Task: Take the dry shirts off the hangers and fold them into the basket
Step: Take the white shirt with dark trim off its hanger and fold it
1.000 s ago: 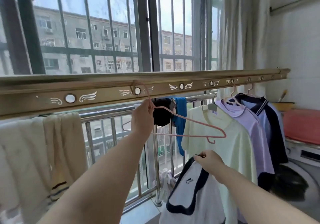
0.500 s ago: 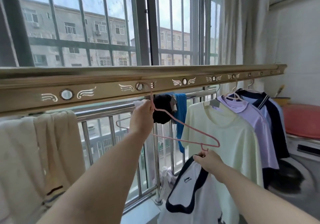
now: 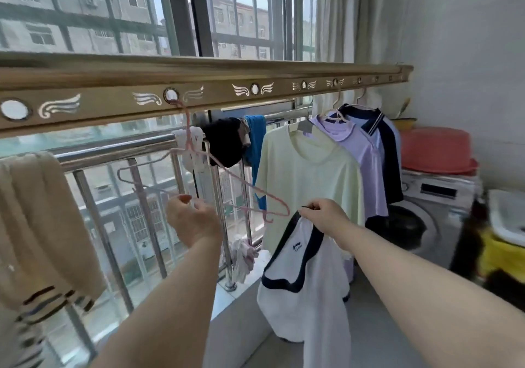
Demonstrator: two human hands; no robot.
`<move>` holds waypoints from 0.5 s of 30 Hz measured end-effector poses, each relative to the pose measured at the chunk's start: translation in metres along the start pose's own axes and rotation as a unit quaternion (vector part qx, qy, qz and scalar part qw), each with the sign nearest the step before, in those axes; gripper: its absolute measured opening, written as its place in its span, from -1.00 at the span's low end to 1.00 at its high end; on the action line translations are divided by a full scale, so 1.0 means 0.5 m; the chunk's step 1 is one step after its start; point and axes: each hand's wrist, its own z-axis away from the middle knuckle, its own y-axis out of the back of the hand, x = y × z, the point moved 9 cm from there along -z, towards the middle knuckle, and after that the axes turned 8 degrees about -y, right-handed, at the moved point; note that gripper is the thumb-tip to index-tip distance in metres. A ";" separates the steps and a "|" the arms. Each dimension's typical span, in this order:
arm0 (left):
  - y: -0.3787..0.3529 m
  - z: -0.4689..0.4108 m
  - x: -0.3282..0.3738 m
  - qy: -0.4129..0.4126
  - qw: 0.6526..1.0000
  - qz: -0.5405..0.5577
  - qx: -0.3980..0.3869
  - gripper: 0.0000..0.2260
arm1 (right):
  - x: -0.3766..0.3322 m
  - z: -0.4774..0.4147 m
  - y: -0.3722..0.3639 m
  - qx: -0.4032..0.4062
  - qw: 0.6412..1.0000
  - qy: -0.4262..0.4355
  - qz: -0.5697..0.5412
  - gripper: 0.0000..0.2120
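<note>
My right hand pinches the collar of a white shirt with navy trim, which hangs free below it. An empty pink hanger hangs by its hook from a hole in the gold drying rail. My left hand is at the hanger's lower bar with its fingertips against the wire; whether it grips the wire is unclear. On hangers further right are a pale yellow shirt, a lilac shirt and a navy and light blue polo.
A beige towel drapes over the steel railing at left, with black and blue cloths further along it. A pink basin sits on a washing machine at right. Barred windows stand behind.
The pink hanger's hook now sits in the rail hole. My left hand has dropped from the hanger's neck to its lower bar. My right hand still holds the white shirt.
</note>
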 end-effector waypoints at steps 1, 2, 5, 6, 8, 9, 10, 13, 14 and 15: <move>0.000 0.020 -0.013 0.029 0.999 0.024 0.010 -0.86 | -0.001 0.006 0.013 0.007 1.000 0.005 -0.009 -0.77; 0.001 0.047 -0.034 0.076 0.996 0.042 0.025 -0.86 | 0.002 0.017 0.029 0.013 1.000 0.009 -0.015 -0.77; -0.034 0.144 -0.088 0.238 0.967 0.066 -0.068 -0.90 | 0.004 0.040 0.069 0.020 0.999 0.023 -0.029 -0.79; -0.063 0.186 -0.085 0.260 0.949 0.073 -0.163 -0.85 | 0.008 0.049 0.084 0.024 0.999 0.024 -0.031 -0.80; -0.123 0.269 -0.051 0.217 0.899 0.058 -0.377 -0.80 | 0.020 0.066 0.116 0.034 0.998 0.026 -0.041 -0.82; -0.148 0.306 -0.036 0.172 0.865 0.016 -0.471 -0.71 | 0.024 0.069 0.130 0.041 0.998 0.028 -0.050 -0.83; -0.171 0.354 -0.024 0.130 0.826 -0.036 -0.547 -0.64 | 0.036 0.079 0.153 0.053 0.997 0.027 -0.058 -0.83; -0.199 0.423 0.019 -0.021 0.761 -0.225 -0.608 -0.81 | 0.065 0.102 0.225 0.098 0.993 0.029 -0.065 -0.78; -0.204 0.418 0.027 -0.057 0.770 -0.270 -0.575 -0.85 | 0.073 0.111 0.251 0.113 0.991 0.029 -0.064 -0.78; -0.202 0.410 0.037 -0.074 0.784 -0.292 -0.543 -0.89 | 0.085 0.118 0.280 0.131 0.989 0.029 -0.062 -0.77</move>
